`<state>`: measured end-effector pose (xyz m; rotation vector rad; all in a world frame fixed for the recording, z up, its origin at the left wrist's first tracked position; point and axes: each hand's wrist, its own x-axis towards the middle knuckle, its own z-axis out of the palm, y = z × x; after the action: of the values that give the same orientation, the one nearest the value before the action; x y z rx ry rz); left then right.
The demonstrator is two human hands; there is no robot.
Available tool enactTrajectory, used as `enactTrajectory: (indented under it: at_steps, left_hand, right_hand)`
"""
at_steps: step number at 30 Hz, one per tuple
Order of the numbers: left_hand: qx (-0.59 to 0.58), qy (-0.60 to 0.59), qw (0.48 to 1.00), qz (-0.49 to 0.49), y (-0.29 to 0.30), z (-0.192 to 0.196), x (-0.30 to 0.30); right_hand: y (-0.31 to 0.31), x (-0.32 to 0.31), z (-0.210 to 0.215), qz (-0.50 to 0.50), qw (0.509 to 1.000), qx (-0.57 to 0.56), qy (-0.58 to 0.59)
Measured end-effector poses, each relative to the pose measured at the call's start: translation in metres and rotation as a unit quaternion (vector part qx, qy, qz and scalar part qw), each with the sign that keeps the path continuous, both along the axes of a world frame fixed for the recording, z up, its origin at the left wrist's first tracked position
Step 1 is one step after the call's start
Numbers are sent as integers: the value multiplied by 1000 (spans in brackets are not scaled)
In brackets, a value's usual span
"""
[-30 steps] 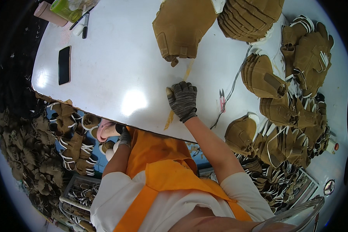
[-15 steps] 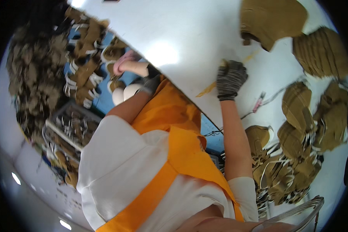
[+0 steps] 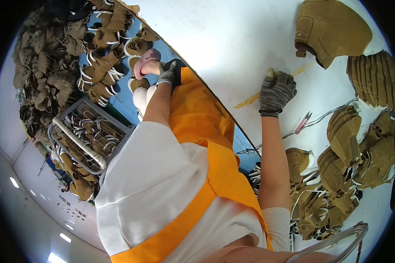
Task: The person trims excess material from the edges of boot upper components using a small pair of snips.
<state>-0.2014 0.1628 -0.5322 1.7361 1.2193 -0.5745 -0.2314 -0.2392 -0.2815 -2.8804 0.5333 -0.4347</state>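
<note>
My left hand point(image 3: 166, 72), in a grey knitted glove, is down at my lower leg beside the black trouser cuff point(image 3: 178, 70). Just left of it is a pink clog point(image 3: 148, 60) on my foot. How its fingers lie is too small to make out. My right hand point(image 3: 277, 93), gloved alike, rests knuckles up on the white tabletop point(image 3: 232, 48). Its fingers are curled in, the thumb sticks out, and nothing shows in it. Beside that fist a worn yellow tape strip point(image 3: 250, 100) runs across the surface. Pink-handled snips point(image 3: 302, 123) lie to the right.
Brown shoe uppers point(image 3: 333, 30) and a ribbed stack of brown pieces point(image 3: 373, 79) lie at the far right. More uppers point(image 3: 338, 171) pile up nearer. On the left are a grey crate point(image 3: 90, 136) of uppers, rows of brown shoes point(image 3: 105, 65) and a dark heap point(image 3: 44, 65).
My head has shifted, so the table and uppers sit further right and lower in the picture. My left hand has come closer to the clog. My right fist stays beside the tape.
</note>
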Motion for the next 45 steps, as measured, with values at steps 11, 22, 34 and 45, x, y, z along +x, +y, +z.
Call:
enactTrajectory:
  at_steps: [11,22,34,45]
  left_hand:
    - [30,-34,901,-431,-134,82,-56]
    - [212,159,609,-747,26,-12,3]
    - [150,88,595,-784,-65,132,29]
    - [295,70,658,-689,-2,44,-9]
  right_hand:
    - [0,1,1,2,1000,-8,-1]
    - [2,3,5,5,1000,-6,7]
    - [2,0,3,-2,1000,4,-8]
    - [1,3,1,-9,1000,-10,13]
